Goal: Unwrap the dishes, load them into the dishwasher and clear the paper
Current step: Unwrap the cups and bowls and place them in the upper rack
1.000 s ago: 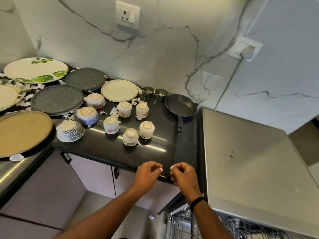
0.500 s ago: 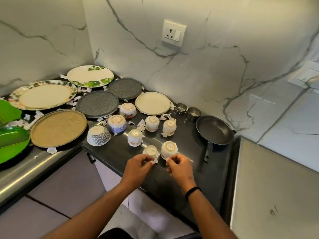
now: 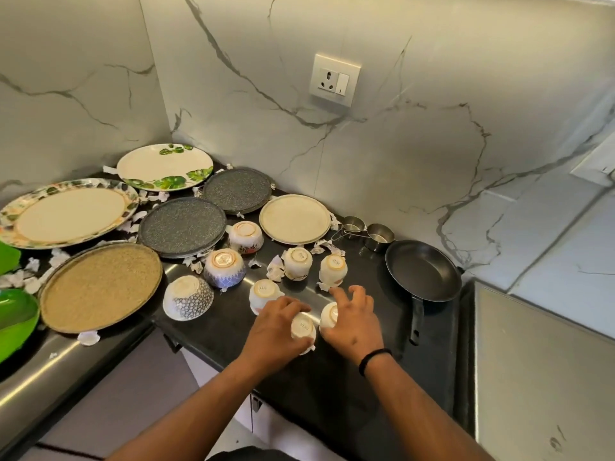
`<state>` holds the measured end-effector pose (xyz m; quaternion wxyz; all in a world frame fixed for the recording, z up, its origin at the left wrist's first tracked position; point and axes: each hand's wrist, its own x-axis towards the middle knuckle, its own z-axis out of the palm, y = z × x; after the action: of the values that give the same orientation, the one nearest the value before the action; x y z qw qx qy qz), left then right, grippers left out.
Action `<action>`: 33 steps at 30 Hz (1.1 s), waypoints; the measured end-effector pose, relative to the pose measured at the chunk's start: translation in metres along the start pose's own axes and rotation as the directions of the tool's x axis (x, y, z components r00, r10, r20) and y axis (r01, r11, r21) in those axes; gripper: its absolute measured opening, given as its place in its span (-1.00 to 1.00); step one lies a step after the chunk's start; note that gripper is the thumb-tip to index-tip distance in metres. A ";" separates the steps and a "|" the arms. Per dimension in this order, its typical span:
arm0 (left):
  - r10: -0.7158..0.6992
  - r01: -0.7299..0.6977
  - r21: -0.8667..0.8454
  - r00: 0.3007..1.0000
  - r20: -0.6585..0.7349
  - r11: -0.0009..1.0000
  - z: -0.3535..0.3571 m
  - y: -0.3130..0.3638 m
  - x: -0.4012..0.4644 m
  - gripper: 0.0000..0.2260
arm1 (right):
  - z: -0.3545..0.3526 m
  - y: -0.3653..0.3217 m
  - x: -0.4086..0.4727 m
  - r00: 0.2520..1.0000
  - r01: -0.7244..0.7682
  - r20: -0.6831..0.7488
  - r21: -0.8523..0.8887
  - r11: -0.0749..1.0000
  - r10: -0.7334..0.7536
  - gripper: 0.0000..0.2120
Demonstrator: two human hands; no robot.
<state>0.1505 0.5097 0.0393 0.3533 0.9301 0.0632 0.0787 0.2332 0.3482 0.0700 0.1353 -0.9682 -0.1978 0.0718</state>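
Note:
Several small white cups stand upside down on the black counter [image 3: 349, 387]. My left hand [image 3: 276, 331] curls around the nearest cup [image 3: 303, 328]. My right hand [image 3: 354, 324] lies over the cup beside it [image 3: 329, 315], fingers spread and lifted. Three more cups [image 3: 264, 291] [image 3: 298, 261] [image 3: 333, 267] stand just behind. Torn white paper scraps [image 3: 275, 269] lie among the cups and plates. The brushed steel dishwasher top [image 3: 545, 377] is at the right.
Three upturned bowls [image 3: 188, 296] [image 3: 223, 266] [image 3: 245, 235] sit left of the cups. Several plates, such as a woven-look one [image 3: 100, 286] and a dark one [image 3: 182, 226], fill the back left. A black frying pan [image 3: 422, 271] and steel measuring cups [image 3: 377, 236] are at the right. Green dishes [image 3: 16, 317] are far left.
Both hands moved from the counter's front edge forward to the two nearest cups. The left now grips one, the right spreads over the other. The view swung left and closer.

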 end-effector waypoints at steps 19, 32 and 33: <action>0.097 -0.091 -0.036 0.963 0.251 0.995 0.000 -0.018 0.034 -0.43 | 0.027 0.010 0.031 0.986 -0.025 0.164 -0.047 0.999 0.033 -0.42; 0.353 -0.301 -0.401 0.934 0.059 0.865 -0.004 0.026 0.089 -0.26 | -0.059 0.010 0.017 0.964 -0.129 -0.094 0.653 0.746 0.248 -0.40; 0.389 -0.333 -0.431 0.920 0.045 0.839 -0.002 0.035 0.090 -0.28 | -0.063 0.013 0.009 0.955 -0.134 -0.087 0.722 0.679 0.282 -0.40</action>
<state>0.2407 0.5009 0.0732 0.5247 0.8317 -0.1550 0.0944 0.2586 0.3256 0.1257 0.5058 -0.8598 -0.0291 0.0637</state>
